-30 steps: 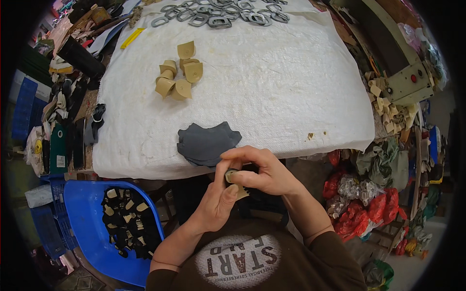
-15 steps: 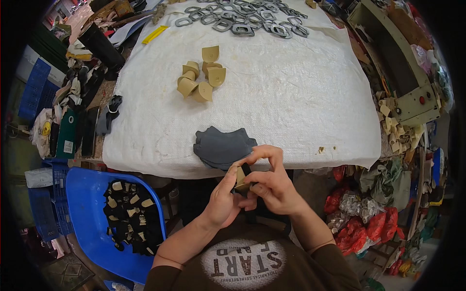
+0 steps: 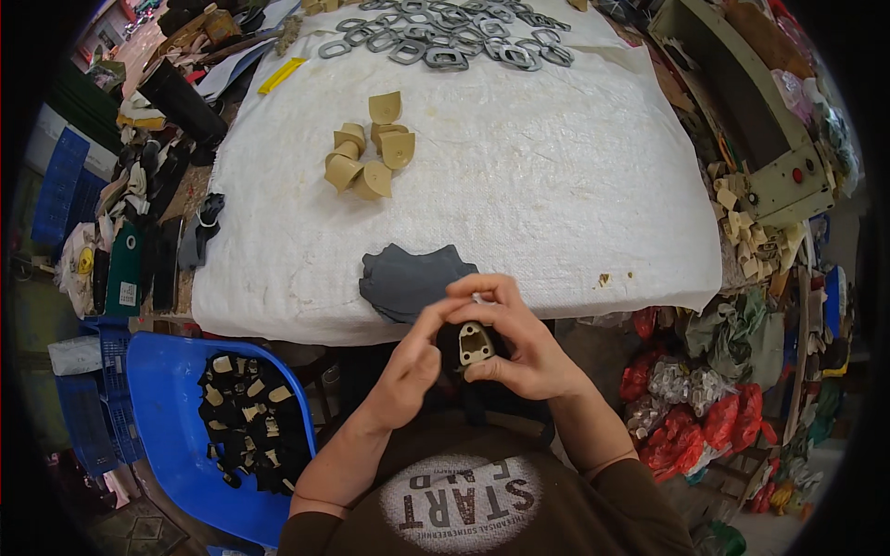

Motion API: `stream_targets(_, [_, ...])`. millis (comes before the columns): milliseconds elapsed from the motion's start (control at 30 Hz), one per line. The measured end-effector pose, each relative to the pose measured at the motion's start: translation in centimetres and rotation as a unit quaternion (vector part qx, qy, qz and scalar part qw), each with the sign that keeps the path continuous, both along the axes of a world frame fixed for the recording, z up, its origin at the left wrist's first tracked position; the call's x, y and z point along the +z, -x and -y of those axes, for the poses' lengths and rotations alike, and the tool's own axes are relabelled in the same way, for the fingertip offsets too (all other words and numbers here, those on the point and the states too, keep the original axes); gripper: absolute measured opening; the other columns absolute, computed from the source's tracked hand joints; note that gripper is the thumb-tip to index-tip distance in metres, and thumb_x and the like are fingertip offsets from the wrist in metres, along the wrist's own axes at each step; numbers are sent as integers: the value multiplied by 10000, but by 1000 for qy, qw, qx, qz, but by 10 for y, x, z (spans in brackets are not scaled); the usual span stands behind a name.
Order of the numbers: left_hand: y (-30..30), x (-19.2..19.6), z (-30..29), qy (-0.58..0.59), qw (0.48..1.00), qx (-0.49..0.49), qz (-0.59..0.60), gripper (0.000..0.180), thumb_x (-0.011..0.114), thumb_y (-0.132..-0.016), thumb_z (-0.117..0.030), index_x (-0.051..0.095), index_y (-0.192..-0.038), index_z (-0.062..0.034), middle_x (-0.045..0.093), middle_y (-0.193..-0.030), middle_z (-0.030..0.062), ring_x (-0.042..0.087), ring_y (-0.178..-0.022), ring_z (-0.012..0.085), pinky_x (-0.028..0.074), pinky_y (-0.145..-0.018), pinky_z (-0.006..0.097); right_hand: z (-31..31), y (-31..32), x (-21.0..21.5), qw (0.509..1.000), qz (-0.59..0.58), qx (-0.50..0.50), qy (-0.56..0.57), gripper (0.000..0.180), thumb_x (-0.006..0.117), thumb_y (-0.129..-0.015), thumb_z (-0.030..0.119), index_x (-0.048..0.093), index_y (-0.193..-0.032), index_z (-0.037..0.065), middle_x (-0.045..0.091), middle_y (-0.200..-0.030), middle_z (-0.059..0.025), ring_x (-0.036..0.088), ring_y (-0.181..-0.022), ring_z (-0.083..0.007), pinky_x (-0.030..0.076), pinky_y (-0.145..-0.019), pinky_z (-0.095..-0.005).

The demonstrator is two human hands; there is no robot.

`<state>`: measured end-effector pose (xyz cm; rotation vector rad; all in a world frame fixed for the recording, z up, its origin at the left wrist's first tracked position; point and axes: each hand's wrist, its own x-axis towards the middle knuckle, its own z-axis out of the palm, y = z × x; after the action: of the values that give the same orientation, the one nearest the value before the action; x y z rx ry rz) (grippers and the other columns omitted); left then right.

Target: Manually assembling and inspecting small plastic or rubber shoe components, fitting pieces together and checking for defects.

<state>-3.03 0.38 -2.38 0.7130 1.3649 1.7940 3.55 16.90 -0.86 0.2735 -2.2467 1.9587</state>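
A beige shoe heel (image 3: 476, 346) with black material wrapped around it is held just off the table's near edge. Its hollow end with small round holes faces up. My right hand (image 3: 524, 347) grips it, thumb at the near rim and fingers over the far side. Along its left side, my left hand (image 3: 408, 366) is closed, its fingers bent over the far end and meeting the right fingertips; the exact contact is partly hidden. Just beyond both hands lies a stack of dark grey cut pieces (image 3: 413, 278). Several bare beige heels (image 3: 373, 181) stand grouped farther back.
A blue basin (image 3: 167, 435) at lower left holds several black-covered heels (image 3: 250, 412). Grey ring-shaped parts (image 3: 447, 57) cover the far end of the white-sheeted table (image 3: 556, 195), near a yellow strip (image 3: 281, 76). A pale green machine (image 3: 788, 181) and red bags (image 3: 681, 435) stand right.
The heel has turned so its hollow end faces up. My right hand now wraps round it, while my left hand has shifted slightly left. The view has moved slightly.
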Motion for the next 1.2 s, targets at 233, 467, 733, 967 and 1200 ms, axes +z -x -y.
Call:
stream_targets(233, [-8,3,-6,-50,986,38,154,391,414,-847,-227,424,-1154,16,509,-1069,104,526,-999,130,439,-874,270,8,-3,-4,987,-27,-27,-156,568,718,-714,249,533,-1231,101,398,-1322,-133,362,-1168,-310,232,-1008,-415])
stream_targets(467, [-33,2,-16,-47,973,191,118,327,425,-837,-221,446,-1090,-15,507,-955,78,530,-801,96,481,-696,245,25,-10,-9,993,35,27,110,400,421,-892,117,477,-1275,15,402,-1279,-128,400,-1130,-237,294,-1003,-355])
stream_targets(733, [-24,-3,-13,-130,961,60,238,545,610,-834,-380,363,-1179,-38,521,-926,89,556,-731,122,452,-606,213,17,-4,-10,974,109,-19,197,243,424,-947,192,574,-1030,20,426,-1160,-91,546,-867,-125,501,-628,-220])
stream_targets(967, [-14,2,-5,-43,993,-75,85,717,678,-794,-471,373,-1232,7,541,-941,69,565,-828,131,472,-733,267,-2,17,-9,928,193,134,289,185,482,-912,117,573,-783,21,513,-1090,-141,513,-948,-179,430,-840,-319])
stream_targets(1200, [-18,2,-8,-30,996,24,77,758,632,-774,-544,380,-1234,3,506,-907,26,507,-721,90,433,-624,224,11,6,-2,991,71,24,107,322,415,-977,291,576,-908,20,505,-1139,-160,509,-985,-199,401,-896,-340])
